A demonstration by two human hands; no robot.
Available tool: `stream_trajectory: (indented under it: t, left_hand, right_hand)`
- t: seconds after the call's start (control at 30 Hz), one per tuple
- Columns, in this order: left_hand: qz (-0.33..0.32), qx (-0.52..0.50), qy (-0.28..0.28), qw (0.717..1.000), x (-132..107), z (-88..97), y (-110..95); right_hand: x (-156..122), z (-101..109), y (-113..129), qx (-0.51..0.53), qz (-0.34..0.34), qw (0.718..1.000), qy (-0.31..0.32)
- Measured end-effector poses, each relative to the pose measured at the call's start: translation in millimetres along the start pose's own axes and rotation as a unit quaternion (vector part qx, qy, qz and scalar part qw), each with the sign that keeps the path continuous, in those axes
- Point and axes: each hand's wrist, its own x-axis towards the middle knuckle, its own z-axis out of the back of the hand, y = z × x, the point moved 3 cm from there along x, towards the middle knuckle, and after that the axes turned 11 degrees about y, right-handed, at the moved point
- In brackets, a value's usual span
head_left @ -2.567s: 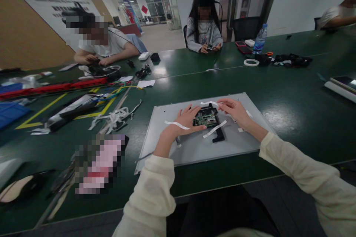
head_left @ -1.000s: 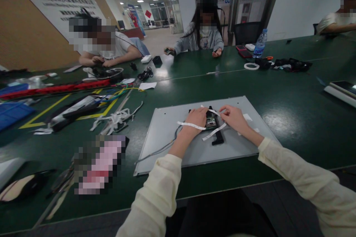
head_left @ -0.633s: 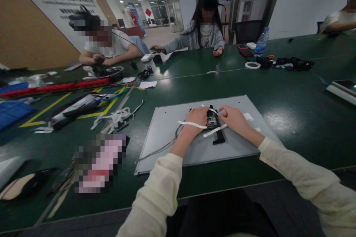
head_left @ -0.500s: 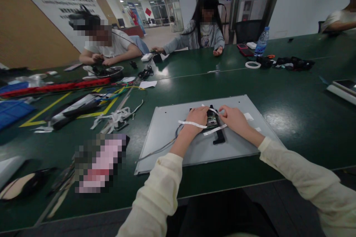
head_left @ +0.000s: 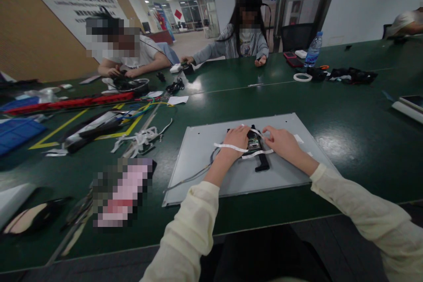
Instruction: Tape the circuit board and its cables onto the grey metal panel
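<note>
A black frame with a circuit board (head_left: 254, 144) lies on a pale grey panel (head_left: 194, 172). My left hand (head_left: 235, 139) rests over the board's left part, palm down with fingers stretched forward; its fingertips are partly hidden. My right hand (head_left: 280, 142) pinches one end of a white tape strip (head_left: 257, 132) at the board's far right side. That strip runs across towards my left fingertips. Another white strip (head_left: 231, 147) crosses over the back of my left hand near the wrist. A third strip spans the near side of the board. A grey cable (head_left: 193, 177) trails left from under my left hand.
Tangled white strips (head_left: 145, 140) and a pink blurred object (head_left: 127, 194) lie left of the panel. A tape roll (head_left: 302, 77), a water bottle (head_left: 313, 50) and black items sit at the far right. Two people sit across the green table (head_left: 218, 97); another is at far right.
Both hands stay almost where they were, over the board with the strip between them. The whole view has shifted slightly, so things appear a little further right.
</note>
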Motion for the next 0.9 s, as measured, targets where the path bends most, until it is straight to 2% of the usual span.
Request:
stream_trajectory:
  t: [0.13,0.23,0.33,0.47,0.6,0.7,0.8,0.9]
  left_hand:
    - [-0.001,-0.005,-0.012,1.000,0.8,-1.2,0.9]
    - [-0.023,0.003,-0.035,0.999,2.0,-3.8,2.0]
    - [-0.045,0.017,-0.034,0.998,4.4,-8.4,3.9]
    - [-0.044,0.023,-0.018,0.999,7.2,-12.9,7.7]
    - [-0.044,0.031,-0.024,0.998,6.9,-13.9,9.4]
    - [-0.047,0.032,-0.022,0.998,6.0,-13.5,9.0]
    - [-0.046,0.031,-0.018,0.998,5.5,-12.6,8.0]
    - [-0.043,0.031,-0.018,0.998,5.2,-11.6,7.3]
  right_hand:
    - [-0.7,-0.5,-1.9,-0.005,0.083,0.996,-0.009]
    - [-1.5,-1.8,-1.5,-0.023,0.108,0.994,-0.004]
    - [-2.2,-2.8,0.3,-0.026,0.107,0.994,0.003]
    - [-1.5,-4.0,0.3,0.000,0.116,0.993,0.005]
    - [0.5,1.2,-6.0,0.081,0.132,0.988,-0.014]
    - [-1.2,11.6,-12.5,0.141,0.115,0.982,-0.043]
    - [-5.5,17.8,-15.3,0.189,0.073,0.979,-0.019]
    - [-9.3,18.5,-11.3,0.193,0.062,0.979,0.008]
